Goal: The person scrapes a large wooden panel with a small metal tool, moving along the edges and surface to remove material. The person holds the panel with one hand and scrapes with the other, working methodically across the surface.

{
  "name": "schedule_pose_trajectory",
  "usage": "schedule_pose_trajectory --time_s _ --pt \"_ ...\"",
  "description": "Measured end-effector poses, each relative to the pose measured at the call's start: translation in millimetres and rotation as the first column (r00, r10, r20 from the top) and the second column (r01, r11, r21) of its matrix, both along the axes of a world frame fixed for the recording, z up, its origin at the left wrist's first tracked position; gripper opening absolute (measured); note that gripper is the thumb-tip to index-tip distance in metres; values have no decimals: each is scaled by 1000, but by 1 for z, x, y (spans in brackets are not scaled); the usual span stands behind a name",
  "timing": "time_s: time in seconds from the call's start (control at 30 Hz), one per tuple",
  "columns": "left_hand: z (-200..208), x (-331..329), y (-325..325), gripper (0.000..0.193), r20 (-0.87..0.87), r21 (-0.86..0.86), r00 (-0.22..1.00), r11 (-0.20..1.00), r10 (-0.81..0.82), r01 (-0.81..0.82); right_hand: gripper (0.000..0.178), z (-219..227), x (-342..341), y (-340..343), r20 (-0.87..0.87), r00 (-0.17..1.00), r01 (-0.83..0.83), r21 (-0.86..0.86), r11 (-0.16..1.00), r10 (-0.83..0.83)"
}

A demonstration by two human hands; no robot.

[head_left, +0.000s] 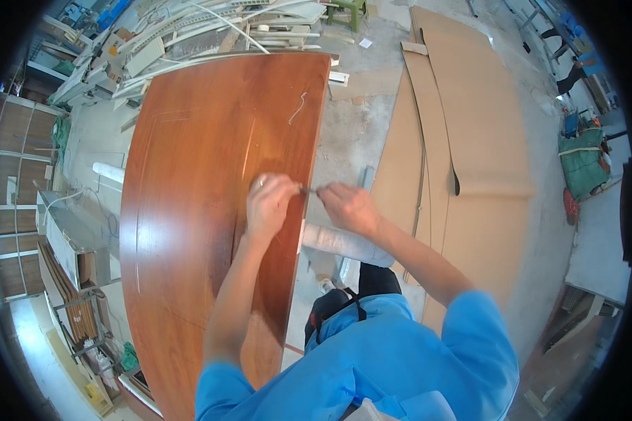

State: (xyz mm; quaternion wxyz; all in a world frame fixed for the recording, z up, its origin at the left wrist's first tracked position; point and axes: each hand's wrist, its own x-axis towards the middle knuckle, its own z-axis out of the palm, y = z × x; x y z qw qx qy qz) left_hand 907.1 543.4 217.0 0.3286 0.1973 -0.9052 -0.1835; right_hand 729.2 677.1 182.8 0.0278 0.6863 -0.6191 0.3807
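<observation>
A large reddish-brown wooden door panel (189,182) lies flat in front of me, its right edge close to my body. Over that edge my left hand (268,205) and my right hand (350,208) face each other, both with fingers pinched. A short, thin dark piece (308,190) stretches between their fingertips; it is too small for me to make out its kind. On the panel's far right part lies a thin, pale, crooked strip (298,109), apart from my hands.
A plastic-wrapped roll (340,243) sticks out from under the panel near my legs. Large brown sheets (477,133) cover the floor to the right. Scrap strips (260,31) are heaped beyond the panel, near a green stool (347,12). A green sack (583,165) stands far right.
</observation>
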Motion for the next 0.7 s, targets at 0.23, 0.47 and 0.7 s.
schedule_pose_trajectory --time_s 0.23,0.47,0.7 --pt "4 10 22 13 -10 44 998 997 69 -68 7 10 8 5 22 1000 -14 155 988 11" --pt "2 -76 -53 9 -16 8 999 999 37 -36 9 -6 -77 -71 9 994 111 48 993 -112" --pt "0 -213 -165 7 2 -115 996 990 88 -88 18 -2 -187 -183 -5 943 331 58 942 -332"
